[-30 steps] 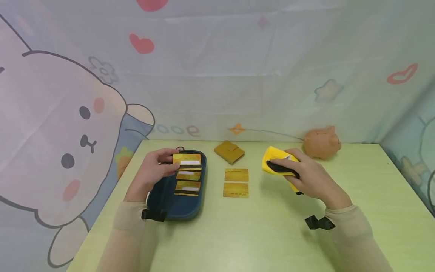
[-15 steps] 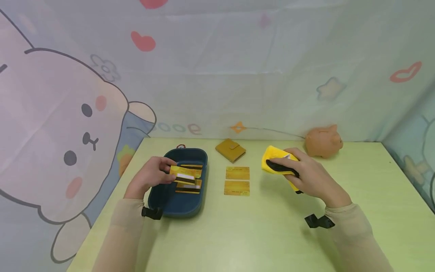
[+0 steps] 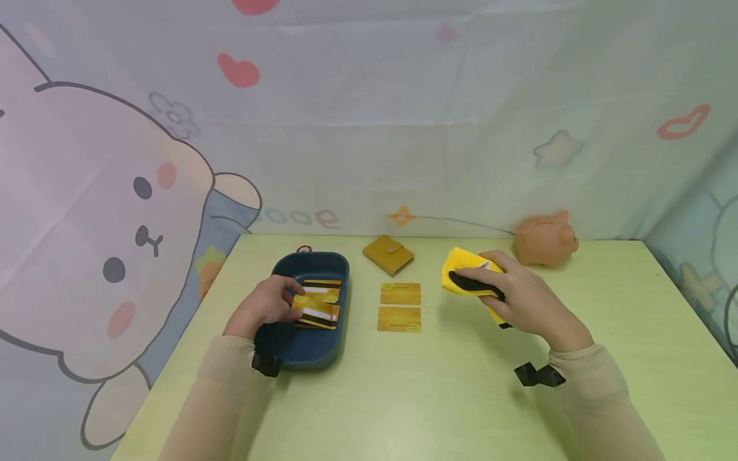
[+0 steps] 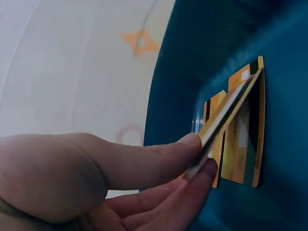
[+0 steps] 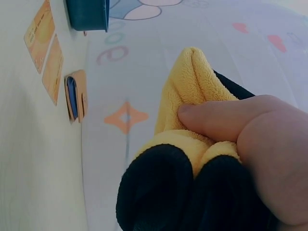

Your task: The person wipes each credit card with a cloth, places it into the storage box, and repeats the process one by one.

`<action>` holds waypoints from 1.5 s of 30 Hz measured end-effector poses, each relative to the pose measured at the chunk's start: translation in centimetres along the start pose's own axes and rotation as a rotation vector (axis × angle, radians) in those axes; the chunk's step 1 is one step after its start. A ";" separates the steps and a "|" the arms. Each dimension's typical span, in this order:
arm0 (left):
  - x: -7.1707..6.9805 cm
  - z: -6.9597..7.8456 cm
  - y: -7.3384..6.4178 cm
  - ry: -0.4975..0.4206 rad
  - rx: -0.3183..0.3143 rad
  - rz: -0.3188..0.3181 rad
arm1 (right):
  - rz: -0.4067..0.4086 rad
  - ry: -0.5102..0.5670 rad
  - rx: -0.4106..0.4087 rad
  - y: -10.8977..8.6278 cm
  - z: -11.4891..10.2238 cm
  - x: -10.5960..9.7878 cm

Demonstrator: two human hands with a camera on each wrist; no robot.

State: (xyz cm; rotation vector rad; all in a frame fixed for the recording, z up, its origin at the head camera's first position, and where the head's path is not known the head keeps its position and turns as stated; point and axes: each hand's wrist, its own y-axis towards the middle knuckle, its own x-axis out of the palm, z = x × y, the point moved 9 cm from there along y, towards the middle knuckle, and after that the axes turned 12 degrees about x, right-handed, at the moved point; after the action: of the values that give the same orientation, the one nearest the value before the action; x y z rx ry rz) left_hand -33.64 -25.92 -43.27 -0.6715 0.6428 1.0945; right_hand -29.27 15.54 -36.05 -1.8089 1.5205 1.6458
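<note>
My left hand (image 3: 271, 301) reaches into the dark blue tray (image 3: 288, 349) and pinches a gold card (image 3: 314, 310) between thumb and fingers. In the left wrist view this card (image 4: 225, 115) is tilted, its far end right at a second gold card (image 4: 255, 163) lying in the tray. Another gold card (image 3: 321, 292) lies farther back in it. On the right, my right hand (image 3: 524, 301) grips a folded yellow-and-black cloth (image 3: 458, 272) above the table. The right wrist view shows the thumb pressing its fluffy yellow side (image 5: 187, 86).
Two gold cards (image 3: 400, 294) lie one behind the other on the table, between the hands. Behind them sits a mustard wallet (image 3: 389, 255). A piggy bank (image 3: 544, 240) stands at the back right, before the printed curtain (image 3: 369, 128).
My left hand has brought its card lower and nearer to me, from over the tray's back part onto the nearer card. The right hand keeps the cloth in place.
</note>
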 end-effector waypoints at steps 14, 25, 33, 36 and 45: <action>0.4 0.5 -0.1 -0.005 -0.037 0.014 | -0.006 -0.007 -0.001 0.1 0.0 0.1; 0.2 1.0 -0.1 0.039 -0.022 -0.004 | -0.006 0.006 0.004 0.1 0.1 -0.1; -0.6 2.3 -0.2 0.107 0.062 0.040 | -0.002 0.008 -0.002 0.0 -0.1 -0.3; -1.3 3.7 -0.3 0.111 0.138 0.115 | -0.006 0.006 0.001 0.0 -0.1 -0.3; -1.3 10.9 -1.0 0.022 0.457 0.266 | -0.023 0.007 0.013 0.0 -0.1 -0.1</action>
State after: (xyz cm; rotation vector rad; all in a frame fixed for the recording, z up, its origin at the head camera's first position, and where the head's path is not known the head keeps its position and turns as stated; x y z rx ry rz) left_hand -31.66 -18.73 -35.21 -0.2063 0.9833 1.1313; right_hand -29.22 15.52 -35.92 -1.8207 1.5046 1.6164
